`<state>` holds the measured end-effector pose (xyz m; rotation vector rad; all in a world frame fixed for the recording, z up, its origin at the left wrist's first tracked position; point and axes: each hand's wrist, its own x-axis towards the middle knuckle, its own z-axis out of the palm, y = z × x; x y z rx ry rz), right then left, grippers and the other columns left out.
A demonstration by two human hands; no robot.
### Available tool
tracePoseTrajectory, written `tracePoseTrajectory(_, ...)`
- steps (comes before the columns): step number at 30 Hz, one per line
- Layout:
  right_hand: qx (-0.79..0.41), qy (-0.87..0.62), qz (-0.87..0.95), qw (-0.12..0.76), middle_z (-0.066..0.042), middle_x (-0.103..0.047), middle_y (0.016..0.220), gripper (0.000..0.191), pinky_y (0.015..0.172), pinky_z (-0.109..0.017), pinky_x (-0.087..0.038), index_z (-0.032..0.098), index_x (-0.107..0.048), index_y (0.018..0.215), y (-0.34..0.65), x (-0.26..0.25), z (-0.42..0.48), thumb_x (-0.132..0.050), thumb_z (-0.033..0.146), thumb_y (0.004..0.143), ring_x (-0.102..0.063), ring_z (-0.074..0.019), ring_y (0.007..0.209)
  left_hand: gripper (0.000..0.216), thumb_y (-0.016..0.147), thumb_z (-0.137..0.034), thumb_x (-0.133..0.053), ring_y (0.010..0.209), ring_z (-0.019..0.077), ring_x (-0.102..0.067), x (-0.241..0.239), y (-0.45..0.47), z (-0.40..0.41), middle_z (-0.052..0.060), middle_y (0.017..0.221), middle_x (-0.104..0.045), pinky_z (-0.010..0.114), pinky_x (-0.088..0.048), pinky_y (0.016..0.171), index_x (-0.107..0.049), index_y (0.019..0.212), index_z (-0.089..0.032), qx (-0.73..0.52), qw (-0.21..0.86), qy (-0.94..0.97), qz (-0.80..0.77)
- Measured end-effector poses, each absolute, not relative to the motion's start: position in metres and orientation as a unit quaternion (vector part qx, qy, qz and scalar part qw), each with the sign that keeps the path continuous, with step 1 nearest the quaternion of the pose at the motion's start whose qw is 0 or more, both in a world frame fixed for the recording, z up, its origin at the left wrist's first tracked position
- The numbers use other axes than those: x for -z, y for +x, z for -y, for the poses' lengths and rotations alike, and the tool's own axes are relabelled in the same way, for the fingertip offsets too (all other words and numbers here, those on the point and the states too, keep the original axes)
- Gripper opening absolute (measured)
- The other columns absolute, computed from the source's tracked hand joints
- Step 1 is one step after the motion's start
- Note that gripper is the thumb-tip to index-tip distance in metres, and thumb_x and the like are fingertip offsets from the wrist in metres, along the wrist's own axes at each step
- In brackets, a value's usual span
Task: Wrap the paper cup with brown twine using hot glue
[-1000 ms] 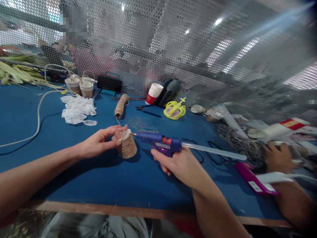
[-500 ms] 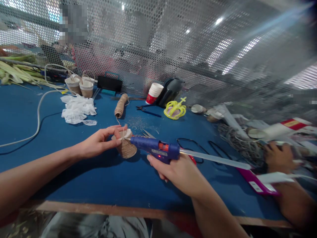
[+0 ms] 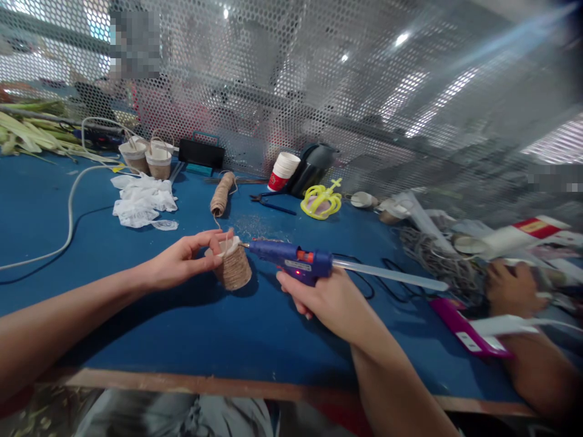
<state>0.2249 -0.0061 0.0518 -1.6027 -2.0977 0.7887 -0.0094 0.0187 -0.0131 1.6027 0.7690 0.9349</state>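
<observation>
A paper cup (image 3: pixel 234 270) wound with brown twine stands tilted on the blue table, its white rim partly bare. My left hand (image 3: pixel 186 258) pinches the cup at its rim, with the loose twine at the fingertips. That strand runs back to a roll of twine (image 3: pixel 222 195) lying behind. In my right hand (image 3: pixel 321 297) is a blue hot glue gun (image 3: pixel 291 260), its small red light lit and a long clear glue stick coming out of the rear. The nozzle points left, close beside the cup's rim.
Behind lie crumpled white gloves (image 3: pixel 143 200), pliers (image 3: pixel 273 204), stacked paper cups (image 3: pixel 283 170) and a yellow crown-shaped piece (image 3: pixel 321 201). On the right are a purple power strip (image 3: pixel 469 331), grey cord (image 3: pixel 441 261) and another person's hand (image 3: pixel 514 285). A perforated metal screen (image 3: pixel 273 79) stands at the back.
My right hand has drawn the glue gun slightly right and up, so the nozzle has come away from the twine to beside the rim. My left hand and the cup have barely moved.
</observation>
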Motion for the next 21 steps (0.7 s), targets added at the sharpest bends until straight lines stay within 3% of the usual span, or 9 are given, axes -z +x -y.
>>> tracePoseTrajectory(21, -0.289, -0.556, 0.757, 0.184, 0.005, -0.048, 0.036, 0.032, 0.039, -0.02, -0.04, 0.021, -0.043, 0.047, 0.221, -0.045, 0.018, -0.052, 0.033, 0.074, -0.048, -0.0092, 0.032, 0.019, 0.081, -0.034, -0.055, 0.134, 0.0219, -0.027, 0.011, -0.008, -0.018, 0.008, 0.131, -0.05, 0.041, -0.017, 0.11, -0.051, 0.072, -0.018, -0.395, 0.536, 0.67, -0.329)
